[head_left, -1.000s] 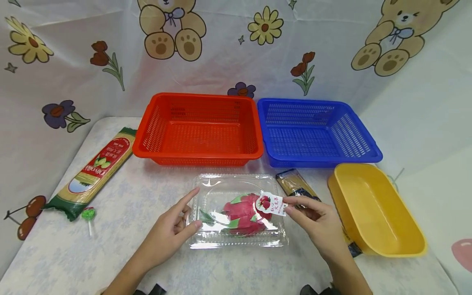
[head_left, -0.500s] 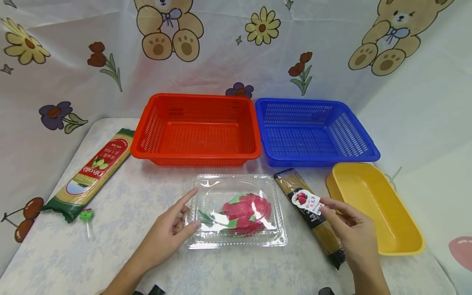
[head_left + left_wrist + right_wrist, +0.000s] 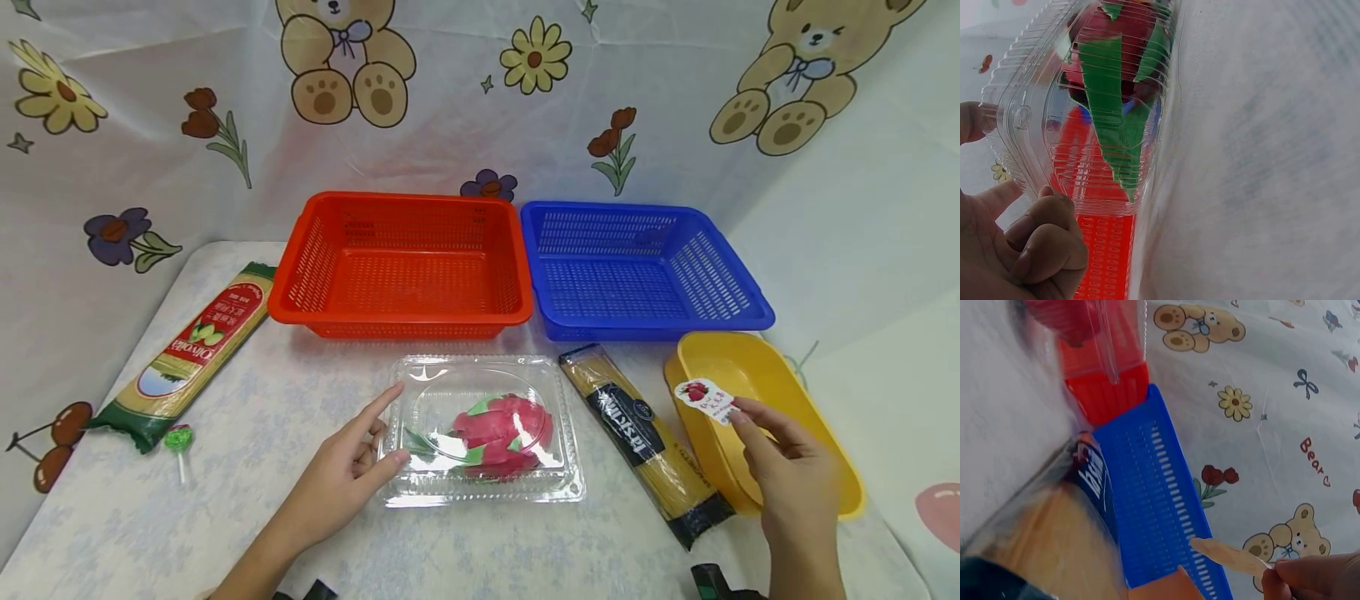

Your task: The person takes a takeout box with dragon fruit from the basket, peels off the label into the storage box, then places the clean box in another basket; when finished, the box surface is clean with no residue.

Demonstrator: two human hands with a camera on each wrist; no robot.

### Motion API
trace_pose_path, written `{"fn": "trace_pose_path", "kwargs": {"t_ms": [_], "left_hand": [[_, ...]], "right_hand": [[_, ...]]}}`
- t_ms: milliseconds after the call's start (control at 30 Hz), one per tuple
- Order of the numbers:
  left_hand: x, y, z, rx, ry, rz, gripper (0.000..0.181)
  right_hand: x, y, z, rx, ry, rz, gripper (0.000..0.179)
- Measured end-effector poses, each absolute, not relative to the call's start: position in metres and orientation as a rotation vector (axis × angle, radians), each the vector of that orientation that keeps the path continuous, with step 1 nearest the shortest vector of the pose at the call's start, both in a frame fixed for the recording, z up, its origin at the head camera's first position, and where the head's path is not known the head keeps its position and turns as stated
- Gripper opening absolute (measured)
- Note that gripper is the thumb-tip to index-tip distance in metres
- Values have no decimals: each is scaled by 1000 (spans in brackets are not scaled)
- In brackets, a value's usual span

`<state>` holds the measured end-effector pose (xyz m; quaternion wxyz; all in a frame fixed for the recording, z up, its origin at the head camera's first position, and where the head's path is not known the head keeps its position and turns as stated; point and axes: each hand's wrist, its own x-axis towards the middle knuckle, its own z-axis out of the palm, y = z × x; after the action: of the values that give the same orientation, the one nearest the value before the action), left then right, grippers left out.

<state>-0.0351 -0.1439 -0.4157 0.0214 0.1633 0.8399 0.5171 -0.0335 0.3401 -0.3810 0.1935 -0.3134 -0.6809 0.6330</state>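
Observation:
A clear plastic clamshell container (image 3: pixel 480 487) lies mid-table, its lid down over a pink and green dragon fruit (image 3: pixel 506 433). My left hand (image 3: pixel 337 475) rests at the container's left edge, thumb and straight index finger touching the lid while the other fingers bend beside it. My right hand (image 3: pixel 795 467) pinches a white dragon-fruit sticker (image 3: pixel 705 400) by one end, above the yellow bin (image 3: pixel 832 450). The sticker's pale back (image 3: pixel 1232 556) shows in the right wrist view. Beside the container, a bag of spaghetti (image 3: pixel 645 442) with a black label leans towards the bin.
A red basket (image 3: pixel 405 318) and a blue basket (image 3: pixel 660 323) stand side by side at the back. At left lie a green-ended noodle packet (image 3: pixel 195 350) and a green lollipop (image 3: pixel 179 440). A printed cloth hangs behind the table.
My right hand has moved right with the sticker, from the container's lid, past the spaghetti bag to over the yellow bin. The left hand stays on the container.

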Motion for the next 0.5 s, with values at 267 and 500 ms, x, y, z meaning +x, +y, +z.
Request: {"fn": "trace_pose_path", "kwargs": {"t_ms": [267,500], "left_hand": [[-35,-145,-415,503,2592,1608,74],[-35,-145,-416,504,2592,1605,74]], "right_hand": [[-44,376,-382,-1137,-1890,1672,48],[-51,388,-387,-1117,-2249,1498,39]]}}
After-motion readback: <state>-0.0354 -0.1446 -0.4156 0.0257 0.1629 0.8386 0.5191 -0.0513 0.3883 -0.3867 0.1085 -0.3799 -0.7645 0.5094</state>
